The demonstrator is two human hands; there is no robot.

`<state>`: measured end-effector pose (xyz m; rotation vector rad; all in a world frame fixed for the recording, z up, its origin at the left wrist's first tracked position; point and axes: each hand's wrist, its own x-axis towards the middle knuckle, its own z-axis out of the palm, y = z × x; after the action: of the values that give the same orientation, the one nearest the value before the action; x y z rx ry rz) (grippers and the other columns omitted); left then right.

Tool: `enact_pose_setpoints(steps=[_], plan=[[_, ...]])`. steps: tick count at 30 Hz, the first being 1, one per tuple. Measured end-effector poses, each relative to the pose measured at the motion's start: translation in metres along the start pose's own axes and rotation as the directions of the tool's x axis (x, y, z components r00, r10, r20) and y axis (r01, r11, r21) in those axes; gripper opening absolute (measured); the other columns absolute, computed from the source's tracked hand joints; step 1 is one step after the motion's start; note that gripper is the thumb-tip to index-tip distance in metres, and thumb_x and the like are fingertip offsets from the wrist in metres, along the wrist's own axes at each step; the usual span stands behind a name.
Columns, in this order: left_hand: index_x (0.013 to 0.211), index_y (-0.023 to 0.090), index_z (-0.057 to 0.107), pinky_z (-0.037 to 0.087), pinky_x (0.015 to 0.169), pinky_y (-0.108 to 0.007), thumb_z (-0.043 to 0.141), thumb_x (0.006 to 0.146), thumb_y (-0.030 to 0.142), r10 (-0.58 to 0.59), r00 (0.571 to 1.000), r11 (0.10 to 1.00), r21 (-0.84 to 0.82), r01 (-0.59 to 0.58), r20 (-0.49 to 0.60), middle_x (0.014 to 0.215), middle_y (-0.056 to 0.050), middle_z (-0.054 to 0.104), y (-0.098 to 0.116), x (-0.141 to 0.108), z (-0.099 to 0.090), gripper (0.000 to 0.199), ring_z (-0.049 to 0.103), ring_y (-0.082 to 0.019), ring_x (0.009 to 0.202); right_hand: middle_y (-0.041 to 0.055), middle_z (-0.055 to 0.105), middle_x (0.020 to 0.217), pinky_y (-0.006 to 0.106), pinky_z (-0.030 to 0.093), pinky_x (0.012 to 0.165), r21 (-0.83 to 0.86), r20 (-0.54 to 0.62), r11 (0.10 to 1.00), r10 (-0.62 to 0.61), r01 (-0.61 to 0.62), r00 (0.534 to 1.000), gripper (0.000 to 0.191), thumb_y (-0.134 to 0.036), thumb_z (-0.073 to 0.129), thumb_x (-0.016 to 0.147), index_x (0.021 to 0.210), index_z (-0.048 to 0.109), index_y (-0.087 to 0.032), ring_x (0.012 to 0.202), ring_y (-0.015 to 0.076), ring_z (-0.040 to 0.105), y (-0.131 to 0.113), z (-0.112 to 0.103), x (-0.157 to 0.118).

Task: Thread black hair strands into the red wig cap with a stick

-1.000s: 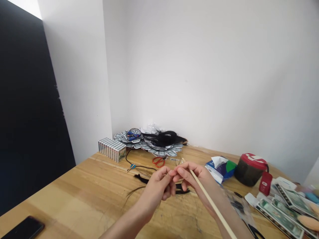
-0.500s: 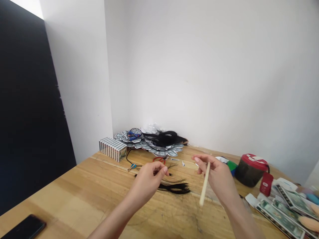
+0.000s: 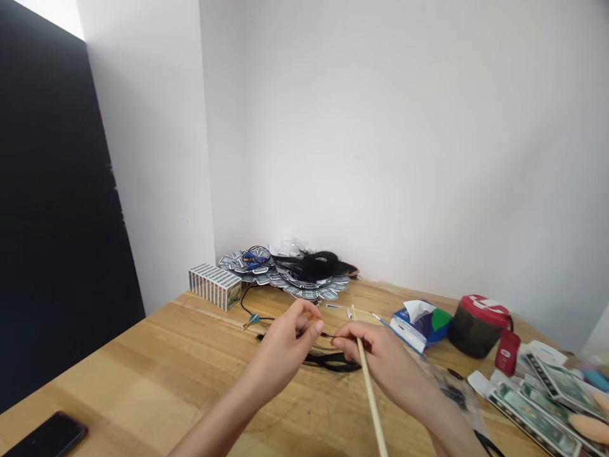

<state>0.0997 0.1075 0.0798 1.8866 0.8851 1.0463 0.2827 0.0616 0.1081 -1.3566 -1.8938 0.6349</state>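
The right hand (image 3: 378, 354) is clamped on a thin wooden stick (image 3: 371, 397), light and stiff, easily held mid-shaft, just beside soft black hair (image 3: 333, 362) on the worktop (image 3: 143, 374); the left hand's fingertips (image 3: 311, 320) press together, perhaps on something too fine to see.

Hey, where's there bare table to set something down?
Bare tabletop spreads left of your left hand, between the phone and the row of small boxes. A narrower strip lies in front of the black hair bundle, beside your right hand holding the wooden stick. Crowded: the right end, with banknote sheets, red-lidded jar, tissue pack; and the back, around the printed cards.
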Motion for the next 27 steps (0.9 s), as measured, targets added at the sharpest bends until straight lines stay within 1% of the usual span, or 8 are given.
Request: enact_pose_setpoints(steps=[2,5,8,12,16,22,24,27], plan=[[0.093,0.018,0.056,0.023,0.057,-0.026,0.051,0.095,0.04,0.002,1.0,1.0,0.014,-0.002,0.008,0.06,0.008,0.038,0.004,-0.002,-0.004,0.023,0.036,-0.015,0.059,0.0012,0.065,0.068,0.028,0.04,0.061,0.048,0.002,0.999,0.021,-0.021,1.0,0.027,-0.038,0.057,0.09,0.073,0.067,-0.02,0.066,0.0205,0.058,0.004,-0.009,0.0],[0.075,0.016,0.061,0.024,0.059,-0.027,0.056,0.092,0.039,-0.001,0.996,1.0,0.015,0.0,0.085,0.063,0.003,0.05,0.01,-0.003,-0.009,0.029,0.041,-0.015,0.062,0.0011,0.063,0.07,0.027,0.039,0.062,0.102,-0.031,0.993,0.063,-0.06,0.998,0.03,-0.044,0.06,0.089,0.075,0.069,-0.02,0.068,0.0189,0.054,0.011,-0.021,-0.001],[0.069,0.014,0.066,0.026,0.06,-0.027,0.06,0.088,0.04,-0.015,0.991,0.999,-0.046,0.022,0.136,0.064,0.0,0.055,0.016,-0.003,-0.015,0.032,0.043,-0.015,0.063,-0.0042,0.047,0.056,0.026,0.027,0.051,0.159,-0.063,0.98,0.134,-0.123,0.989,0.036,-0.054,0.063,0.086,0.079,0.071,-0.019,0.052,0.0143,0.038,0.023,-0.028,0.0],[0.069,0.015,0.064,0.02,0.052,-0.024,0.064,0.084,0.054,-0.079,0.989,0.969,-0.225,0.105,0.122,0.056,0.005,0.042,0.02,-0.001,-0.023,0.042,0.031,-0.011,0.054,-0.0097,0.03,0.052,0.027,0.014,0.047,0.264,-0.079,0.947,0.209,-0.182,0.975,0.05,-0.069,0.06,0.084,0.086,0.069,-0.019,0.047,0.0116,0.019,0.04,-0.032,0.001],[0.07,0.016,0.059,0.01,0.045,-0.022,0.071,0.077,0.062,-0.16,0.984,0.887,-0.426,0.18,0.082,0.051,0.009,0.033,0.022,0.002,-0.031,0.049,0.015,-0.008,0.048,-0.0088,0.033,0.059,0.026,0.018,0.049,0.329,-0.102,0.928,0.217,-0.173,0.971,0.053,-0.073,0.063,0.08,0.081,0.063,-0.02,0.051,0.0107,0.021,0.047,-0.033,-0.001],[0.071,0.014,0.058,0.016,0.038,-0.014,0.088,0.063,0.049,-0.237,0.97,0.727,-0.673,0.139,-0.056,0.053,0.008,0.043,0.021,0.005,-0.046,0.046,0.018,-0.003,0.044,-0.0086,0.037,0.06,0.025,0.023,0.049,0.309,-0.145,0.937,0.213,-0.16,0.966,0.054,-0.072,0.061,0.083,0.082,0.063,-0.018,0.048,0.0095,0.028,0.055,-0.04,0.0],[0.074,0.014,0.058,0.022,0.037,-0.012,0.084,0.072,0.038,-0.277,0.953,0.679,-0.727,0.102,-0.125,0.056,0.007,0.046,0.02,0.007,-0.052,0.036,0.026,-0.003,0.042,-0.0078,0.041,0.061,0.024,0.026,0.048,0.274,-0.171,0.947,0.218,-0.166,0.961,0.051,-0.067,0.058,0.089,0.086,0.064,-0.017,0.047,0.0092,0.031,0.06,-0.041,0.001],[0.078,0.014,0.057,0.033,0.039,-0.01,0.059,0.096,0.023,-0.355,0.904,0.621,-0.782,0.04,-0.237,0.059,0.006,0.048,0.017,0.011,-0.064,0.021,0.039,-0.003,0.042,-0.0053,0.051,0.066,0.024,0.034,0.049,0.19,-0.216,0.96,0.244,-0.204,0.945,0.043,-0.056,0.053,0.098,0.091,0.064,-0.016,0.048,0.0099,0.04,0.071,-0.043,0.004]])
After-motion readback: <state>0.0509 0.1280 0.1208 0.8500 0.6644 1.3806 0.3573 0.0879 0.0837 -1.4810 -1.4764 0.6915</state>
